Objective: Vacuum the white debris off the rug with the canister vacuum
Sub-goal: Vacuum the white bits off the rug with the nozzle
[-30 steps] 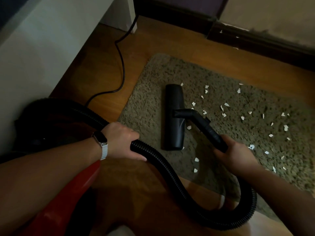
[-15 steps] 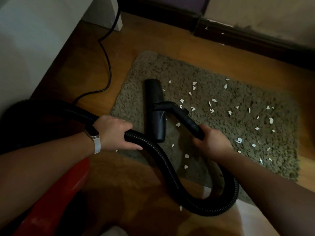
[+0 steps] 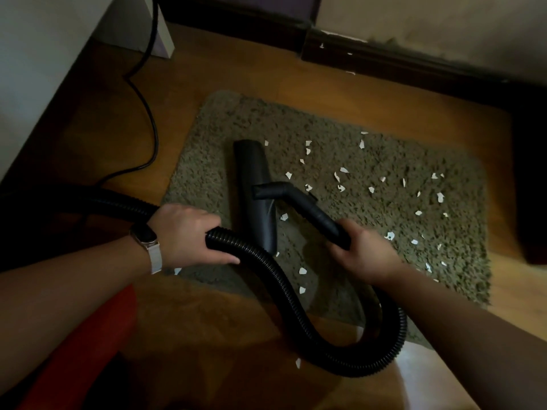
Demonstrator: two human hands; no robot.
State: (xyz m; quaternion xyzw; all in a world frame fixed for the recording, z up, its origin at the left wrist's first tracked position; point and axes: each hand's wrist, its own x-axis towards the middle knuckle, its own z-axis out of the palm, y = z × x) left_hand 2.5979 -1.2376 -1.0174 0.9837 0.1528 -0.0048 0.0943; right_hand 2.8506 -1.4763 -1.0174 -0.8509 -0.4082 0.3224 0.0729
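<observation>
The rug [image 3: 340,149] is rough, shaggy pile on a glossy wood floor [image 3: 242,75]. The hose [image 3: 284,288] is ribbed black plastic, the nozzle [image 3: 256,184] smooth and matt; the scraps [image 3: 343,170] look like paper.

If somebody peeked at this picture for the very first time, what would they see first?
Probably the white scraps sprinkled over the right half of the shaggy rug, bright against the dim room. Next, the black vacuum head lying on the rug just left of them, with the ribbed hose looping across the wooden floor. The left hand grips the hose and the right hand grips the wand.
</observation>
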